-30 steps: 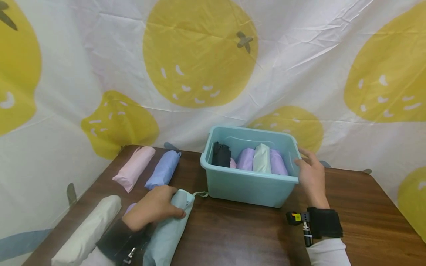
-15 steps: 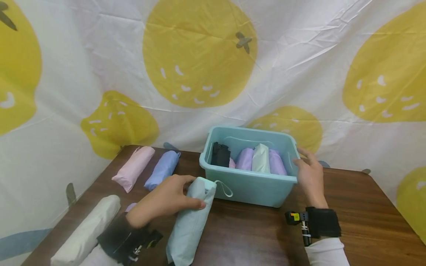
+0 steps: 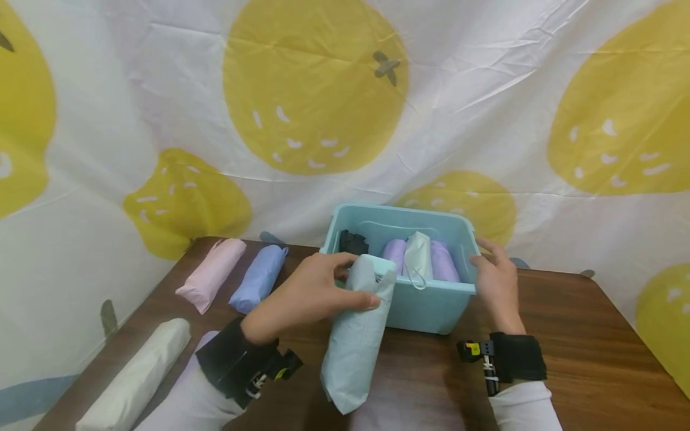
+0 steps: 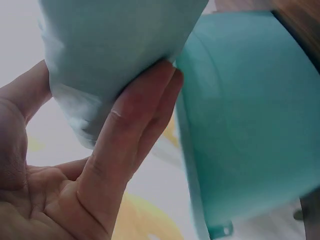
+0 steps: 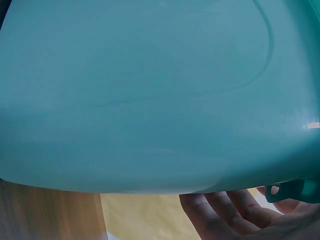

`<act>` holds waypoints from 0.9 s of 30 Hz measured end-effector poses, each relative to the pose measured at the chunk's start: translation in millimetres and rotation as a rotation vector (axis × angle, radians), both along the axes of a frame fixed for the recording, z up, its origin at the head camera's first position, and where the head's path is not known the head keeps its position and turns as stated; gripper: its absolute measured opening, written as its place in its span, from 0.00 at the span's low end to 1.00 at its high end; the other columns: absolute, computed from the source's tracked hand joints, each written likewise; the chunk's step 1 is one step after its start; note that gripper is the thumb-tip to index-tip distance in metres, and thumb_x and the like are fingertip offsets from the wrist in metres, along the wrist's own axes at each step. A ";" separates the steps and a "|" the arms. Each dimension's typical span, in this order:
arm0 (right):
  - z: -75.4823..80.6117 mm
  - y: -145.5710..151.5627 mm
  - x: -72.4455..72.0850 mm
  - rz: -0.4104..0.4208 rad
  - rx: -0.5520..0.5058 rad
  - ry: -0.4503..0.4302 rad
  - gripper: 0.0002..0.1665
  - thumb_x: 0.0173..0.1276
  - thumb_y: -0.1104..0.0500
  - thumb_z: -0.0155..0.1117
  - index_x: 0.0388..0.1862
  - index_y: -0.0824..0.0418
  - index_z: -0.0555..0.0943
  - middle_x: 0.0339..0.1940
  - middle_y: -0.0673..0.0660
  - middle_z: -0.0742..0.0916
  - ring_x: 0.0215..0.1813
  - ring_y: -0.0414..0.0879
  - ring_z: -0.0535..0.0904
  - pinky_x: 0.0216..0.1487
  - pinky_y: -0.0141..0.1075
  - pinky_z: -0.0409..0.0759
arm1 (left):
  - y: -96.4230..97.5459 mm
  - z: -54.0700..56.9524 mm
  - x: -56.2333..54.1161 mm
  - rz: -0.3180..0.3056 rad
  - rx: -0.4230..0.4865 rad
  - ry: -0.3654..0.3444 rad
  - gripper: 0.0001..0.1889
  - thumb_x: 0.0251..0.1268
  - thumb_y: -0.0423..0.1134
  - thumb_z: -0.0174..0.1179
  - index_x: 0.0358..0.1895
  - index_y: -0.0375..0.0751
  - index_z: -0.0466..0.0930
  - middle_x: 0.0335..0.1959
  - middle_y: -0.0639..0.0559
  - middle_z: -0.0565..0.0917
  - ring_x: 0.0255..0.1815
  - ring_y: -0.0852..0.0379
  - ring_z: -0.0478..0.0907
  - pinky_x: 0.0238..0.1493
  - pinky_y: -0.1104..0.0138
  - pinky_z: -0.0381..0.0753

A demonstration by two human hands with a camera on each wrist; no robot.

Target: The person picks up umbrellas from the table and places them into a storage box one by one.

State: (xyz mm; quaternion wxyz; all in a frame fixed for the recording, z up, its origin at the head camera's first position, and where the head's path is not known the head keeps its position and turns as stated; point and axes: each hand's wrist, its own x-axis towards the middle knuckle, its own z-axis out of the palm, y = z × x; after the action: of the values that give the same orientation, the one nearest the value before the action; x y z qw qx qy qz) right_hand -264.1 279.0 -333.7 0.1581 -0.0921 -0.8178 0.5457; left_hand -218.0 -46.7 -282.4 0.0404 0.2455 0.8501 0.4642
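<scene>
My left hand (image 3: 315,290) grips a folded pale blue-green umbrella (image 3: 356,347) near its top, thumb on the near side. The umbrella hangs tilted above the table, its top in front of the near rim of a light-blue plastic bin (image 3: 420,314). Its strap loop lies across that rim in the head view. My right hand (image 3: 498,287) holds the bin's right rim, thumb over the edge and fingers (image 5: 220,215) against the outside. Inside the bin stand a black folded umbrella (image 3: 353,242), a pale green one (image 3: 418,257) and two lilac ones (image 3: 444,263).
On the table's left lie a pink folded umbrella (image 3: 212,274), a blue one (image 3: 260,278) and a long whitish one (image 3: 137,374). A lilac one (image 3: 202,347) is partly hidden by my left arm. A fruit-print cloth (image 3: 323,120) hangs behind the brown table (image 3: 582,347).
My left hand has lifted the pale blue-green umbrella from the table and carried it right and up to the bin's near side. My right hand stays on the rim.
</scene>
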 end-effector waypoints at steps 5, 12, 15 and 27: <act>0.0 -1.0 0.7 0.002 -0.011 -0.001 0.32 0.85 0.58 0.48 0.85 0.58 0.64 0.76 0.72 0.74 0.73 0.67 0.70 0.68 0.60 0.69 | 18.3 11.4 -9.1 -0.088 0.109 -0.053 0.32 0.64 0.49 0.77 0.69 0.42 0.80 0.49 0.49 0.89 0.38 0.54 0.85 0.30 0.56 0.86; -0.2 -0.6 0.3 0.000 -0.054 0.009 0.32 0.85 0.59 0.48 0.84 0.58 0.65 0.77 0.71 0.74 0.74 0.66 0.70 0.70 0.60 0.69 | 50.1 22.0 -31.6 -0.160 0.262 -0.129 0.27 0.69 0.44 0.73 0.67 0.40 0.79 0.51 0.50 0.89 0.45 0.54 0.85 0.32 0.59 0.85; -0.5 -0.7 0.2 -0.005 -0.060 0.018 0.31 0.84 0.59 0.49 0.84 0.59 0.66 0.76 0.71 0.74 0.73 0.65 0.71 0.69 0.58 0.70 | 61.9 23.0 -41.8 -0.170 0.320 -0.158 0.24 0.71 0.44 0.72 0.64 0.40 0.80 0.52 0.48 0.88 0.47 0.51 0.85 0.36 0.58 0.87; 2.3 0.5 1.2 0.003 -0.082 0.001 0.31 0.85 0.57 0.47 0.85 0.56 0.65 0.78 0.68 0.73 0.74 0.63 0.70 0.69 0.59 0.69 | 96.3 30.3 -75.9 -0.128 0.327 -0.144 0.26 0.74 0.45 0.68 0.68 0.35 0.77 0.55 0.41 0.85 0.49 0.45 0.86 0.39 0.55 0.89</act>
State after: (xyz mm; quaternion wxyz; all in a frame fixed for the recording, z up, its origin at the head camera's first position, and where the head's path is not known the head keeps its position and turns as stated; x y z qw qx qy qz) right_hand -263.0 279.5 -331.4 0.1540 -0.0969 -0.7947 0.5791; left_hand -293.9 49.6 -252.2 0.0902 0.2682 0.7409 0.6091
